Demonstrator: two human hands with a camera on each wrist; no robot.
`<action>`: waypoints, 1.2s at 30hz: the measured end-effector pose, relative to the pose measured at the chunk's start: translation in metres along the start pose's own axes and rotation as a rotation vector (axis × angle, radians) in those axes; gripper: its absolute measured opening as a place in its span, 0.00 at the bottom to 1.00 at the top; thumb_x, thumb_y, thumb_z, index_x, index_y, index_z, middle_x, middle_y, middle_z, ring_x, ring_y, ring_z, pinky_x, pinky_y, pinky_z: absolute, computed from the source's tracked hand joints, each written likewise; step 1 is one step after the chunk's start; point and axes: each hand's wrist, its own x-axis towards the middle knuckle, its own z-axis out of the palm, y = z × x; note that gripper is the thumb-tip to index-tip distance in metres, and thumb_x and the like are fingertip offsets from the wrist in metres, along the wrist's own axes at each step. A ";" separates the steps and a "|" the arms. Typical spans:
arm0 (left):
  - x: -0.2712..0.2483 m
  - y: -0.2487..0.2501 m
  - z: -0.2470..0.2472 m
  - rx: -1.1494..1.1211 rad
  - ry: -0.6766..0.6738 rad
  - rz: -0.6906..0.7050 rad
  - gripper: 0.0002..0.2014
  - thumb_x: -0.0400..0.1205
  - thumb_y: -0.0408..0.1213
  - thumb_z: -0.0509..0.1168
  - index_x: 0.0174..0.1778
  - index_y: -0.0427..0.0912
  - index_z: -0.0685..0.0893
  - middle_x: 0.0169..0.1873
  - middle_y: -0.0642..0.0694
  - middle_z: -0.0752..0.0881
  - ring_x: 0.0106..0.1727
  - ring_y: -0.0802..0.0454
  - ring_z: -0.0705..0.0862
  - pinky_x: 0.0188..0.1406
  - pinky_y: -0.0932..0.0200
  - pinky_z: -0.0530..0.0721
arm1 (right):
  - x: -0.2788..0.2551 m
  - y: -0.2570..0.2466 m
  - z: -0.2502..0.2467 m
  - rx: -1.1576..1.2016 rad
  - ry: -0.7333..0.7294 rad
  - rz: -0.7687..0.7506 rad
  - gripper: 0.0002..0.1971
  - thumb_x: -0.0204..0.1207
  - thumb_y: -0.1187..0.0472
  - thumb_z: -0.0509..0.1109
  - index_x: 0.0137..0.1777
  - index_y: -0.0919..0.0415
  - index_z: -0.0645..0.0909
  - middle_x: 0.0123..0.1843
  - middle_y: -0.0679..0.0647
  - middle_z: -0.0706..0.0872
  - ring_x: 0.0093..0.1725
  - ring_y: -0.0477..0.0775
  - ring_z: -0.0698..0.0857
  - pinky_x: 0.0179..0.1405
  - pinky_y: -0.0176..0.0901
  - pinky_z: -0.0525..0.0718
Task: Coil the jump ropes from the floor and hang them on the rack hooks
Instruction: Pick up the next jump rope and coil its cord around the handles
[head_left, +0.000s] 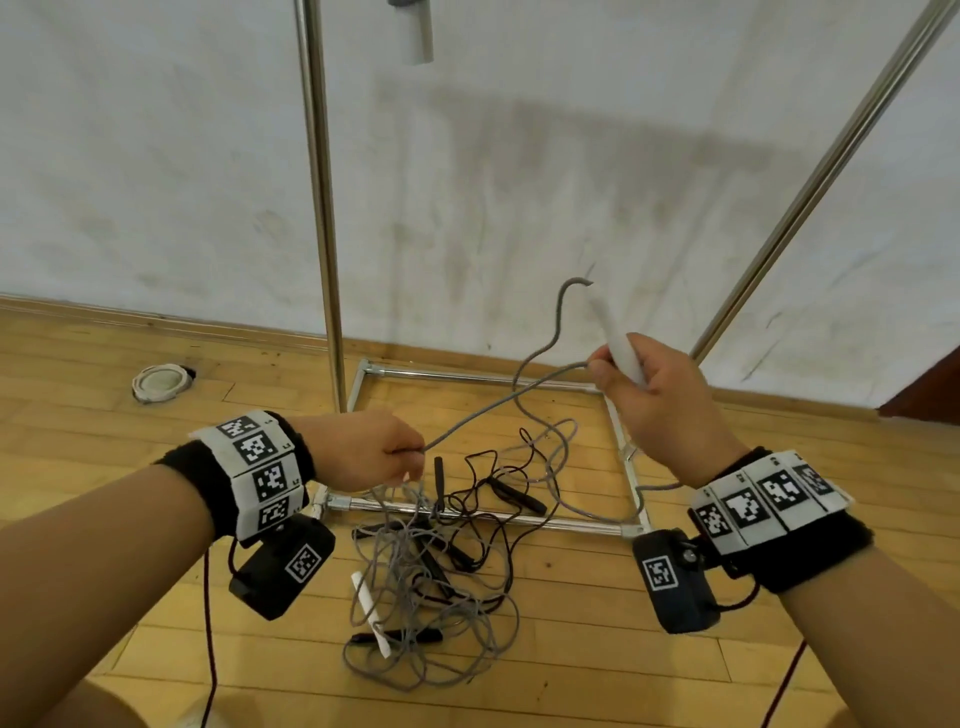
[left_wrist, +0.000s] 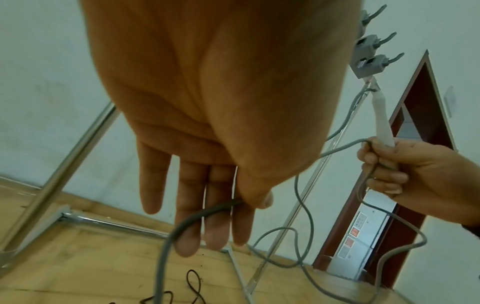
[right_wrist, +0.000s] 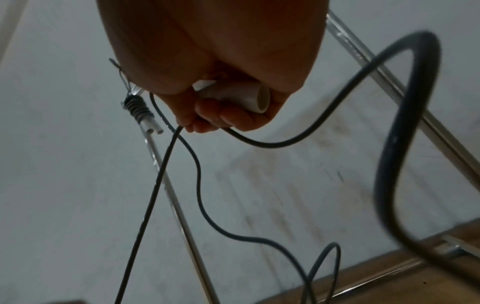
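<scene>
A grey jump rope (head_left: 498, 405) stretches taut between my two hands above the floor. My right hand (head_left: 618, 379) grips its white handle (head_left: 615, 338) upright, with a strand of the same rope held against it; the wrist view shows the handle's end (right_wrist: 241, 96) in my fist. My left hand (head_left: 410, 457) pinches the rope between thumb and straight fingers (left_wrist: 233, 205), lower and to the left. The rest of the grey rope lies tangled with black ropes (head_left: 498, 499) in a pile (head_left: 431, 571) on the floor, its other white handle (head_left: 371, 613) among them.
The metal rack's base frame (head_left: 467, 512) lies under the pile, with an upright pole (head_left: 322, 208) and a slanted pole (head_left: 810, 197). Grey hooks (left_wrist: 374, 61) sit high on the rack. A coiled rope with white handles (right_wrist: 141, 111) hangs there. A round white fitting (head_left: 161, 382) sits in the floor.
</scene>
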 end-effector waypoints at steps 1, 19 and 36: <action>0.000 -0.002 0.000 0.017 -0.002 -0.003 0.15 0.90 0.47 0.52 0.50 0.54 0.84 0.36 0.60 0.83 0.36 0.71 0.79 0.33 0.75 0.72 | 0.001 0.003 -0.005 0.009 0.019 0.016 0.08 0.81 0.55 0.71 0.39 0.47 0.81 0.28 0.38 0.80 0.26 0.42 0.74 0.27 0.38 0.75; 0.009 0.065 -0.008 -0.147 0.456 0.228 0.13 0.87 0.48 0.60 0.48 0.50 0.88 0.26 0.51 0.84 0.26 0.58 0.81 0.23 0.65 0.75 | -0.017 -0.014 0.036 0.126 -0.279 0.062 0.05 0.80 0.54 0.73 0.44 0.52 0.88 0.25 0.39 0.81 0.23 0.39 0.74 0.26 0.34 0.71; 0.016 0.036 0.019 -0.208 0.035 0.156 0.12 0.90 0.43 0.55 0.47 0.52 0.83 0.44 0.58 0.88 0.47 0.63 0.83 0.53 0.57 0.82 | 0.000 -0.015 0.015 0.082 0.013 -0.115 0.10 0.79 0.52 0.73 0.39 0.56 0.84 0.25 0.44 0.77 0.23 0.42 0.73 0.22 0.28 0.69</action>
